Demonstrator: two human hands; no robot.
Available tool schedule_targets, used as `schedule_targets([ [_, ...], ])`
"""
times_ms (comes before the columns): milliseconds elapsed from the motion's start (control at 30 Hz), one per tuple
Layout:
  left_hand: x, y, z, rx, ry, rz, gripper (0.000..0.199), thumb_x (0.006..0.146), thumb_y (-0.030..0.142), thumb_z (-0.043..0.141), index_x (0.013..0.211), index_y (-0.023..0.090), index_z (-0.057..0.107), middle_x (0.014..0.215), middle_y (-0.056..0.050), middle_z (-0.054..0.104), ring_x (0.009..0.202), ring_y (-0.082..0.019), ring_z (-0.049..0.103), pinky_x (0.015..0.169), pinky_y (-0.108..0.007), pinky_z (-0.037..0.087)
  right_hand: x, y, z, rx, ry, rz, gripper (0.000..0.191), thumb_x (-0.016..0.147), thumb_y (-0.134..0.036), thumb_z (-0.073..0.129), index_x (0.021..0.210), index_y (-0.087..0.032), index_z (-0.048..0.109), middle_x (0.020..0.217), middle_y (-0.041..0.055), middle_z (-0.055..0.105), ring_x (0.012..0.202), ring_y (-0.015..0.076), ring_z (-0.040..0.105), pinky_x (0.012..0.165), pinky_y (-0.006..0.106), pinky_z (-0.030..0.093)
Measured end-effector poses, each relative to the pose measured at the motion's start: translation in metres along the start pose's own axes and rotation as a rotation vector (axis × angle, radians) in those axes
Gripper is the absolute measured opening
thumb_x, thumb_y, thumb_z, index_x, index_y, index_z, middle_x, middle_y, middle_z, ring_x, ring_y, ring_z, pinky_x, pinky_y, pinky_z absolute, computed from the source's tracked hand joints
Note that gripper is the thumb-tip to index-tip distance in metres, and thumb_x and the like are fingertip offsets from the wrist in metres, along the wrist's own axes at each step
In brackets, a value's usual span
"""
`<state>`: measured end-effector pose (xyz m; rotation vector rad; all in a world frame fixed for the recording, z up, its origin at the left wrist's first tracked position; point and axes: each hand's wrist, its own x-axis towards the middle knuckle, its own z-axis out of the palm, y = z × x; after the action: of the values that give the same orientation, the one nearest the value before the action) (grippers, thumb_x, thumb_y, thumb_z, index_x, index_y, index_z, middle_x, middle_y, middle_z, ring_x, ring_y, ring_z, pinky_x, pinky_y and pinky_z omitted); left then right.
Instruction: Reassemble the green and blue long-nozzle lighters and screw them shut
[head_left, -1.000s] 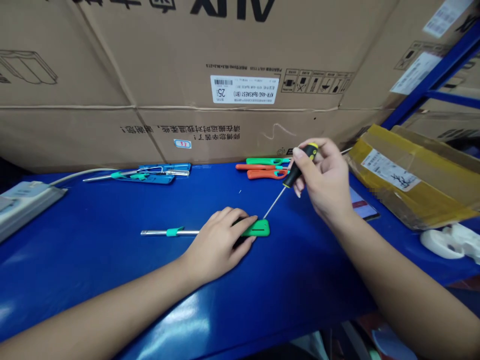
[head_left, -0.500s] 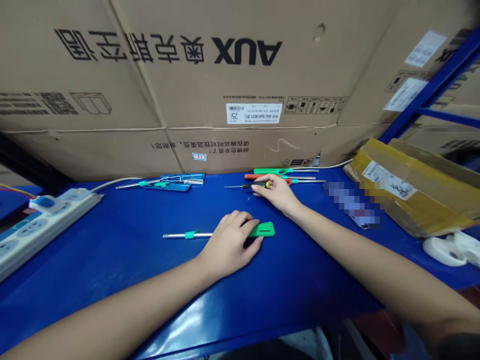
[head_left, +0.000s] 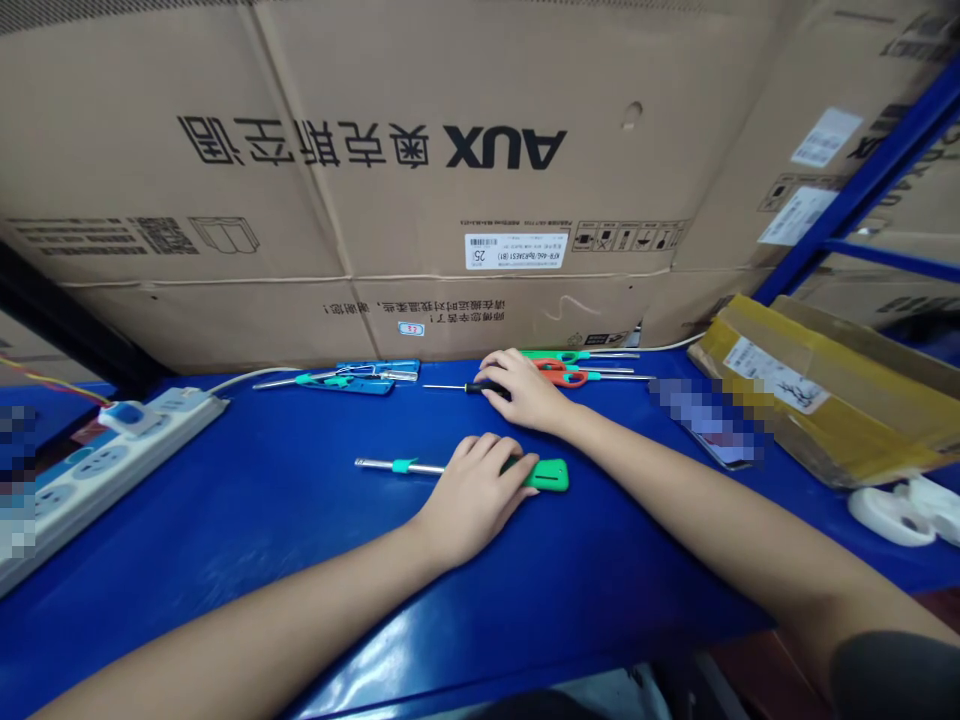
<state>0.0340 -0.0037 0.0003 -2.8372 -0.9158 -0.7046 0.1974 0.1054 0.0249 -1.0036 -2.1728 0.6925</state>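
A green lighter-like tool [head_left: 551, 475] with a long metal rod lies on the blue table [head_left: 300, 550]. My left hand [head_left: 476, 490] is closed over its handle, and the rod sticks out to the left through a teal clip. Farther back, my right hand [head_left: 521, 388] has its fingers curled over the dark handle of a small screwdriver [head_left: 446, 387], whose thin shaft points left. Just beyond and right of that hand lie an orange tool [head_left: 566, 374] and a green one [head_left: 555, 355], both with metal rods.
Blue tools [head_left: 360, 384] lie at the back left. A white power strip [head_left: 105, 465] runs along the left side. On the right are a pixelated flat object [head_left: 705, 420], a yellow-taped box [head_left: 795, 390] and a white object [head_left: 892, 515]. A large carton [head_left: 412, 220] stands behind.
The camera view has shifted slightly. My right hand has moved left along the screwdriver and now covers more of its handle. My left hand stays on the green tool.
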Motion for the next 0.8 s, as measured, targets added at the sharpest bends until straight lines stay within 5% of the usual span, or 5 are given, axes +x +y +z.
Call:
schedule_targets([
  [200, 0.000, 0.008, -0.009, 0.049, 0.126, 0.289, 0.031, 0.104, 0.028, 0.053, 0.131, 0.014, 0.060, 0.107, -0.006, 0.071, 0.101, -0.022, 0.061, 0.091, -0.040, 0.042, -0.024, -0.041, -0.005, 0.164, -0.416, 0.183, 0.035, 0.088, -0.047, 0.066, 0.077, -0.015, 0.074, 0.067, 0.0007, 0.065, 0.063, 0.0136, 0.053, 0.063, 0.028, 0.045],
  [500, 0.004, 0.019, -0.022, 0.031, 0.326, 0.581, 0.027, 0.100, 0.025, 0.062, 0.123, 0.011, 0.068, 0.100, 0.000, 0.077, 0.097, -0.014, 0.067, 0.088, -0.030, 0.045, -0.067, -0.047, -0.020, 0.457, -0.701, 0.407, 0.031, 0.084, -0.042, 0.066, 0.087, -0.012, 0.073, 0.051, -0.0071, 0.047, 0.044, 0.0058, 0.036, 0.041, 0.019, 0.028],
  [600, 0.004, 0.022, -0.025, 0.036, 0.326, 0.629, 0.022, 0.100, 0.021, 0.061, 0.119, 0.014, 0.070, 0.100, 0.002, 0.078, 0.103, -0.013, 0.066, 0.091, -0.027, 0.045, -0.079, -0.046, -0.015, 0.529, -0.669, 0.439, 0.034, 0.083, -0.047, 0.067, 0.084, -0.013, 0.071, 0.048, -0.0073, 0.047, 0.040, 0.0063, 0.037, 0.038, 0.019, 0.029],
  [700, 0.002, 0.020, -0.029, 0.017, 0.354, 0.588, 0.022, 0.097, 0.020, 0.065, 0.118, 0.020, 0.071, 0.101, 0.002, 0.076, 0.102, -0.013, 0.066, 0.098, -0.029, 0.043, -0.084, -0.046, -0.013, 0.580, -0.474, 0.416, 0.035, 0.077, -0.049, 0.073, 0.080, -0.014, 0.069, 0.061, -0.0041, 0.058, 0.050, 0.0066, 0.048, 0.045, 0.018, 0.039],
  [800, 0.001, 0.012, -0.036, -0.059, 0.526, 0.219, 0.036, 0.087, 0.033, 0.076, 0.121, 0.025, 0.067, 0.110, -0.004, 0.068, 0.107, -0.020, 0.063, 0.099, -0.036, 0.043, -0.084, -0.049, -0.015, 0.621, -0.267, 0.402, 0.038, 0.076, -0.052, 0.076, 0.079, -0.016, 0.066, 0.063, -0.0051, 0.059, 0.052, 0.0064, 0.050, 0.045, 0.017, 0.040],
])
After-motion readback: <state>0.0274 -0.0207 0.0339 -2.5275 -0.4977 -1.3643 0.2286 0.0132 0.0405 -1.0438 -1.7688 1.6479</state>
